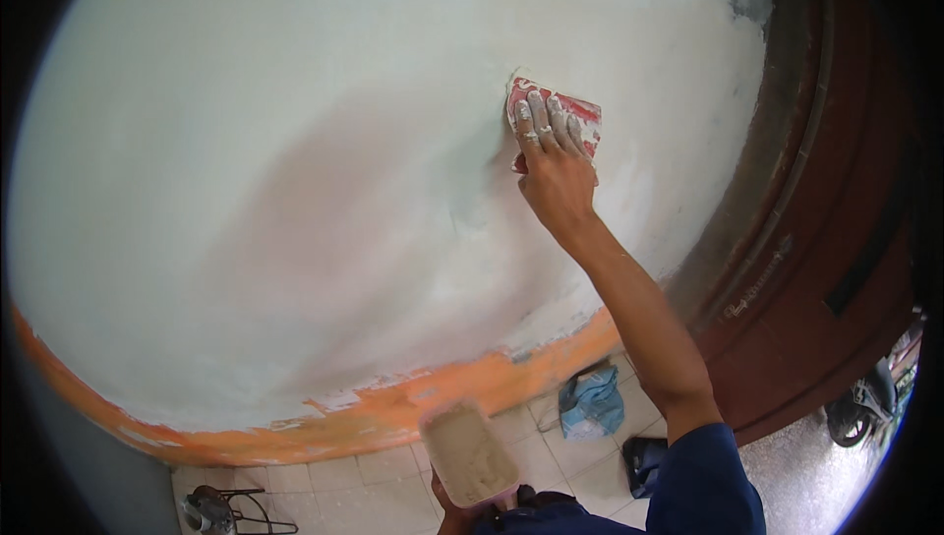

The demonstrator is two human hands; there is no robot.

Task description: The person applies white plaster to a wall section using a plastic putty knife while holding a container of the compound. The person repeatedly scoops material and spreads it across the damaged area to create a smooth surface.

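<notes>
My right hand (559, 166) presses a flat red putty spreader (585, 114) against the white wall (324, 53), with its fingers laid across the blade. White filler is smeared on the fingers and on the spreader. Low in front of my body, my left hand (450, 512) grips the side of a pinkish rectangular tub (495, 498). Greyish-beige filler paste (467, 451) lies in the tub. Most of the left hand is hidden behind the tub.
An orange strip (393, 415) runs along the wall's foot above a tiled floor (339, 473). A dark red door (787, 338) stands at the right. A blue bag (592, 402) lies on the tiles, and a dark metal-legged stool (241, 510) is at the lower left.
</notes>
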